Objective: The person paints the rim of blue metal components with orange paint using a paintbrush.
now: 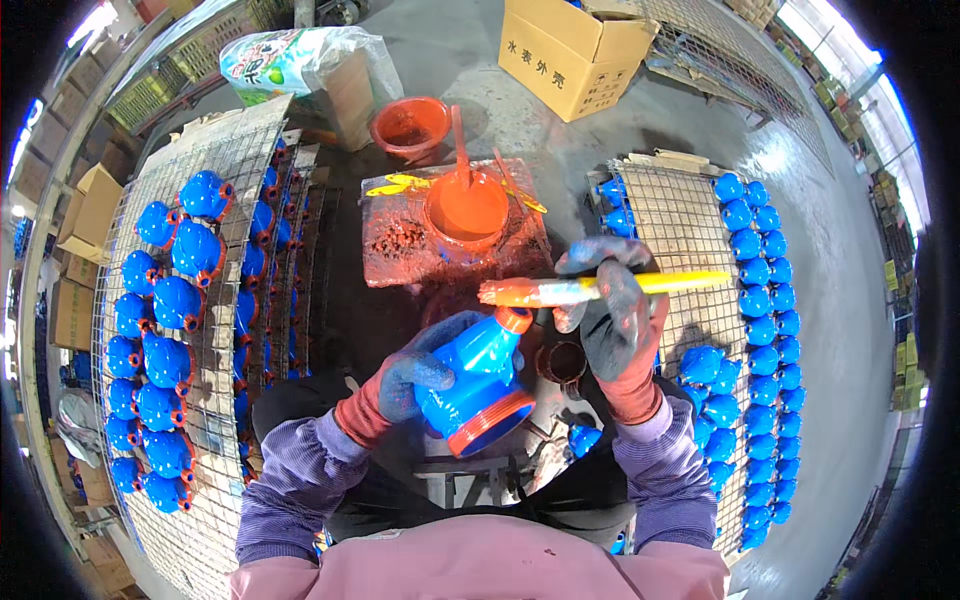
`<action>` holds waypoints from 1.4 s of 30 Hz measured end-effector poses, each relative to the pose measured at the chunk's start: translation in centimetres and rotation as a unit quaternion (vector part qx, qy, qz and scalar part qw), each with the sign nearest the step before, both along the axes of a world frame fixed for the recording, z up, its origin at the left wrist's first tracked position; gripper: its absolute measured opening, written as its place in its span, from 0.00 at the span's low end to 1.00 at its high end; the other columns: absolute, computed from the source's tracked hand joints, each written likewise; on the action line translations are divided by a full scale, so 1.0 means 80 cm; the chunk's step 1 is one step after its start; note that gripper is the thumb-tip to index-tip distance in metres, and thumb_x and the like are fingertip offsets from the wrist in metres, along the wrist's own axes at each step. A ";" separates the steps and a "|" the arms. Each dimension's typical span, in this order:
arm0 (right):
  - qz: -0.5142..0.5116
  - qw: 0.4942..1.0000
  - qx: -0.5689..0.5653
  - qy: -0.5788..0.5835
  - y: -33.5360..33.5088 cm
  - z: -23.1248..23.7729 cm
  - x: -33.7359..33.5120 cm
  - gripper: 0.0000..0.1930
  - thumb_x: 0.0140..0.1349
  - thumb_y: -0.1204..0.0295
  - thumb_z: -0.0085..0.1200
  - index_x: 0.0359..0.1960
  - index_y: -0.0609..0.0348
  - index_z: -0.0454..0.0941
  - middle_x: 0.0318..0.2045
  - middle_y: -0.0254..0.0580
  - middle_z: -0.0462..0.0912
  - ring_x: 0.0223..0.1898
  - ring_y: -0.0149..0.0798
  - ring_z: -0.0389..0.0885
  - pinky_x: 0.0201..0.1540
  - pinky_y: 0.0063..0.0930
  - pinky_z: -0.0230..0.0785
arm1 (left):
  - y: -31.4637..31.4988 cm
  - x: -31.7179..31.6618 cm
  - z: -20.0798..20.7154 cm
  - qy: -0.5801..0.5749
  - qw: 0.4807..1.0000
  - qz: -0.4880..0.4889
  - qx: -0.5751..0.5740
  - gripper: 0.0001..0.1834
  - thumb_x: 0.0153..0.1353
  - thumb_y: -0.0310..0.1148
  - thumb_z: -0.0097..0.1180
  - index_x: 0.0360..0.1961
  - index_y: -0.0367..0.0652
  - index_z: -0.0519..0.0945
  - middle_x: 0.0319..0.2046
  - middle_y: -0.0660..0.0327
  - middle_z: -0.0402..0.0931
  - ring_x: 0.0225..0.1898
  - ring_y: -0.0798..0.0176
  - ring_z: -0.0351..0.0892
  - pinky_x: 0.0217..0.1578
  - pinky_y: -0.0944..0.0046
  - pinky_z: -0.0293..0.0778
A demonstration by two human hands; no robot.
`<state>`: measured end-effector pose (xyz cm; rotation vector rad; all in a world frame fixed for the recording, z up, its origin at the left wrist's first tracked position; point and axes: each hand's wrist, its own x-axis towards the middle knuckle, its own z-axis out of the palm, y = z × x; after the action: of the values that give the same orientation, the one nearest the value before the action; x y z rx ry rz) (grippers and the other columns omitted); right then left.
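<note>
My gloved left hand is closed around a blue-painted metal housing, tilted with its wide mouth toward me. Orange-red coats its narrow neck at the top and its threaded wide rim. In my gloved right hand is a paintbrush with a yellow handle, held level in a pinch. Its orange-red bristles point left, just above the housing's neck; whether they touch it I cannot tell. Beyond my hands, a bucket of orange-red paint with a paddle in it stands on a paint-smeared board.
Wire-mesh racks hold rows of blue housings at left and right. Yellow-handled tools lie by the bucket. Behind it are a red basin, a plastic sack and a cardboard carton. A dark cup stands below my right hand.
</note>
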<state>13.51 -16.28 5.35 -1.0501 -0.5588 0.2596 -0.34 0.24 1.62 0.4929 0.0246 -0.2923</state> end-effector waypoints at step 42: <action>-0.092 0.957 -0.046 -0.273 0.046 0.019 -0.110 0.14 0.69 0.66 0.47 0.45 0.67 0.72 0.43 0.53 0.76 0.41 0.43 0.79 0.37 0.32 0.78 | 0.069 0.008 0.029 -0.120 0.930 0.313 -0.148 0.27 0.68 0.50 0.48 0.61 0.44 0.66 0.55 0.53 0.73 0.51 0.55 0.78 0.48 0.55 0.80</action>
<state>4.74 -12.57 6.90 -1.2628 -0.9431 -0.1808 0.34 5.77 3.90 0.1971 -0.0993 0.3904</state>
